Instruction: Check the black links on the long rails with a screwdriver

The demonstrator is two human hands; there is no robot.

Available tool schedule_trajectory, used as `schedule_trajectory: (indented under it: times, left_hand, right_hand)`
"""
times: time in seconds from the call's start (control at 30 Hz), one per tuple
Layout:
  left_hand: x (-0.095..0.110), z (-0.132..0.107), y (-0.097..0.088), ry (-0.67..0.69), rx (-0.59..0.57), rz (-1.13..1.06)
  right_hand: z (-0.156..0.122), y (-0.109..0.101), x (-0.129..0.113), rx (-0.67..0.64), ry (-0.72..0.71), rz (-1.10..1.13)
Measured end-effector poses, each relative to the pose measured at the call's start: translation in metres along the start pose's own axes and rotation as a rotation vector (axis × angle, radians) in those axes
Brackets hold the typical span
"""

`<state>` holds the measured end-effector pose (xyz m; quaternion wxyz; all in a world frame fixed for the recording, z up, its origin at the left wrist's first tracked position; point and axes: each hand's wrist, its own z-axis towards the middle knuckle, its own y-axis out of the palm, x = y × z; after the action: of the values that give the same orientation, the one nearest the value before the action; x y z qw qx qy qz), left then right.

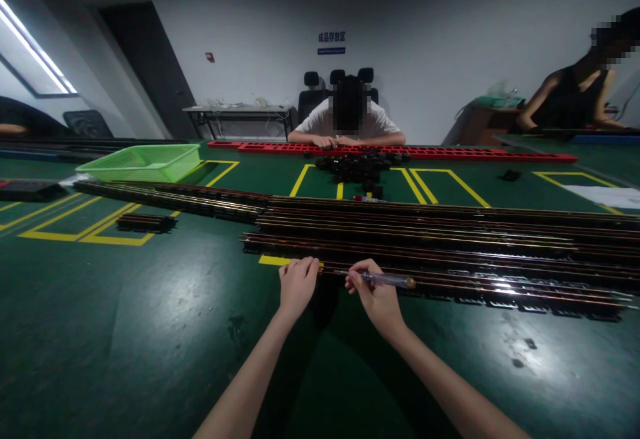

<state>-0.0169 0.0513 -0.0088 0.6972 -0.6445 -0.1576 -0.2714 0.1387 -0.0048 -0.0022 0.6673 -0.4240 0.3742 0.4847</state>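
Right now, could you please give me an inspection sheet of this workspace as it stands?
Surface: green table with yellow marked boxes and patches of glare.
Work things: long dark strips lie side by side across the table; a clear-handled tool is at the nearest strip.
Clutter: green basket at far left; pile of small black parts and red trays further back; short black piece at left; white sheet at right.
Hands: left hand has its fingers curled on the nearest strip's end, grip unclear; right hand pinches the tool.
Cables: nothing seen.
Surroundings: co-worker seated opposite, another person at far right, office chairs and side table by the wall.
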Motion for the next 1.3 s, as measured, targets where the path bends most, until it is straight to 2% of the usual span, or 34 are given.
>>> schedule_trajectory:
  times: [0.1,0.27,0.43,0.7,1.0,1.3]
  left_hand:
    - [0.002,-0.001,-0.002,-0.001,-0.012,0.010]
    - [0.005,-0.003,-0.003,-0.010,-0.019,0.041]
    - [0.005,-0.003,-0.003,-0.004,-0.020,0.013]
    - [0.003,-0.005,-0.002,0.024,-0.001,0.028]
    - [0.004,-0.006,-0.003,0.038,0.006,0.051]
    - [0.004,-0.006,-0.002,0.035,0.005,0.069]
  right_hand:
    - [0.004,0.005,0.000,-0.046,0.028,0.031]
    - [0.008,0.014,0.007,-0.051,0.023,0.007]
    - [0.007,0.011,0.010,-0.087,-0.010,-0.111]
    - [0.007,0.008,-0.002,-0.091,-0.032,-0.218]
    - [0.005,0.010,0.005,-0.001,-0.017,-0.080]
    - [0.005,0.009,0.009,-0.022,-0.010,-0.064]
